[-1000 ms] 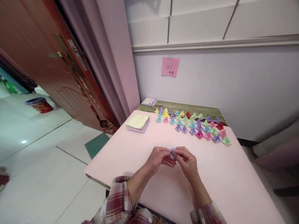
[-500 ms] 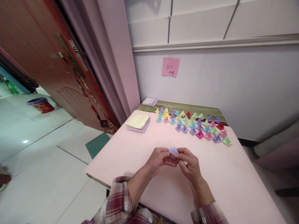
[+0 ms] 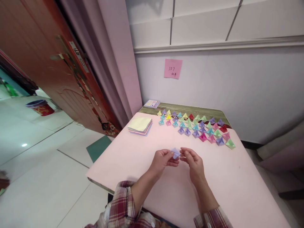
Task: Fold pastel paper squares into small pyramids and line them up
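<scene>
Between thumb and fingers, my left hand [image 3: 163, 160] pinches a small folded purple paper [image 3: 175, 153] above the pink tabletop [image 3: 147, 152]. Close by on its right side is my right hand [image 3: 193, 161], its fingers slightly apart and curled, with nothing visible in them. Whether its fingertips touch the paper's right corner is hard to make out. Beyond the hands stand several rows of small folded paper pieces in many colours, among them a magenta piece [image 3: 203, 137] and a light green piece [image 3: 230, 144].
A stack of square paper sheets [image 3: 140, 125] lies at the table's left, yellow on top. Behind it is a printed packet [image 3: 152, 104]. A pink note [image 3: 173, 68] hangs on the wall. At left are a red door [image 3: 47, 47] and a red bin [image 3: 40, 107].
My right hand has let go of the purple paper and drawn slightly right, its fingers loosening. The paper stays in my left hand, now showing a flat diamond shape.
</scene>
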A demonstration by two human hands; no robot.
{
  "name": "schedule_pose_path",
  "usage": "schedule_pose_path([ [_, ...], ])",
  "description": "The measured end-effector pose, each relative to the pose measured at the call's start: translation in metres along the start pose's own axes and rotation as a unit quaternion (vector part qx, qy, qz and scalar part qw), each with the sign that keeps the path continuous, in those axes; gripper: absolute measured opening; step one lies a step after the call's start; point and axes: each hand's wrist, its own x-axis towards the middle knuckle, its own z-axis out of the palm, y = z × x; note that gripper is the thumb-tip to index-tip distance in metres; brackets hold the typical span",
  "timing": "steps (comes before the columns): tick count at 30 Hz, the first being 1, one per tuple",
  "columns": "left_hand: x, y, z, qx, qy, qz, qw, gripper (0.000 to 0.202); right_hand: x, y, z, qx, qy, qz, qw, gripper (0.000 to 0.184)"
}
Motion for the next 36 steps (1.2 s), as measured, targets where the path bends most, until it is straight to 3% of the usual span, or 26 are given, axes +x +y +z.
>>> schedule_pose_path([
  [4,0.0013,-0.0030,0.0024,0.047,0.013,0.040,0.998,0.038,-0.0013,0.0021,0.0064,-0.037,-0.021,0.058,0.997,0.028],
  [9,0.0009,-0.0034,0.0035,0.036,-0.015,0.030,0.999,0.035,-0.0012,0.0035,0.0066,-0.033,-0.024,0.054,0.998,0.028],
  [17,-0.0006,-0.0049,0.0053,0.029,-0.001,0.027,0.999,0.040,-0.0022,0.0027,0.0048,-0.059,-0.059,0.027,0.996,0.030],
  [22,0.0007,-0.0038,0.0043,0.045,0.001,0.037,0.998,0.037,-0.0002,0.0028,0.0046,-0.088,-0.034,0.005,0.996,0.029],
  [24,0.0007,-0.0013,0.0027,0.073,0.002,0.071,0.995,0.032,0.0002,0.0029,0.0047,-0.102,-0.009,-0.002,0.995,0.028],
  [27,0.0004,0.0003,-0.0006,0.142,0.028,0.136,0.980,0.027,-0.0005,0.0032,0.0057,-0.075,0.003,0.023,0.997,0.029],
  [29,0.0006,-0.0017,-0.0022,0.161,0.052,0.130,0.977,0.028,-0.0015,0.0036,0.0069,-0.032,-0.015,0.055,0.998,0.031],
  [32,0.0014,-0.0074,-0.0019,0.124,0.061,0.096,0.986,0.033,-0.0027,0.0046,0.0090,0.019,-0.039,0.086,0.995,0.033],
  [36,0.0015,-0.0087,0.0022,0.044,0.043,0.093,0.994,0.034,-0.0024,0.0045,0.0104,0.043,-0.049,0.069,0.995,0.032],
])
